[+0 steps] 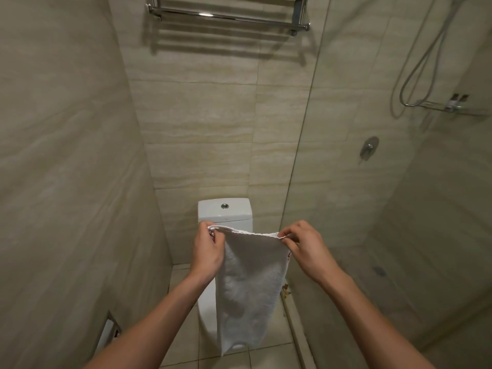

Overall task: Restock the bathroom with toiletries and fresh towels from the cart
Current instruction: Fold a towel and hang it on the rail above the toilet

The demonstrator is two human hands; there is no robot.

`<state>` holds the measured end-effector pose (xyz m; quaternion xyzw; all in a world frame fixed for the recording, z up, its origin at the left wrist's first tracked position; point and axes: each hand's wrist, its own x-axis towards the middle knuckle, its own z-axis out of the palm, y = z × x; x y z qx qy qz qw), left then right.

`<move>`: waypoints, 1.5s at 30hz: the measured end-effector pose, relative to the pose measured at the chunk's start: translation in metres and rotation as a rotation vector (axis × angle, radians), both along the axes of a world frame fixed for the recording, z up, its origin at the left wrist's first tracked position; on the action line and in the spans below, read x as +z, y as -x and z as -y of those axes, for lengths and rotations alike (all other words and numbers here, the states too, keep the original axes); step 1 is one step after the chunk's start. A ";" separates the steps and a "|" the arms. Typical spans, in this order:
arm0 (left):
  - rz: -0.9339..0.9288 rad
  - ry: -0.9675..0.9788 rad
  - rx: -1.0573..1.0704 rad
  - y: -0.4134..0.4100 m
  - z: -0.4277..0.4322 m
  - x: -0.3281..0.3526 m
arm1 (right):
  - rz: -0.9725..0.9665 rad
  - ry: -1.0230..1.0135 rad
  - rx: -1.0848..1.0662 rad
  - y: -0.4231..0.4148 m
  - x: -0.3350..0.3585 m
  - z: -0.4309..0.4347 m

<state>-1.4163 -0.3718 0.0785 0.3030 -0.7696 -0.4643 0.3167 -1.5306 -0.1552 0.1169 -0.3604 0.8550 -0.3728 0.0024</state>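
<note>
A white towel hangs in front of me, stretched by its top edge between both hands. My left hand pinches the top left corner and my right hand pinches the top right corner. The towel drops down over the white toilet, hiding most of the bowl. High on the tiled wall above is a chrome towel rack with nothing on it.
Tiled walls close in on the left and behind the toilet. A glass shower panel stands to the right, with a shower hose, a mixer knob and a small shelf beyond it. A toilet paper holder sits low on the left wall.
</note>
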 end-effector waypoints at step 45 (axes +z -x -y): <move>0.103 0.085 0.017 0.025 0.012 0.007 | -0.147 0.056 -0.086 0.033 0.013 0.015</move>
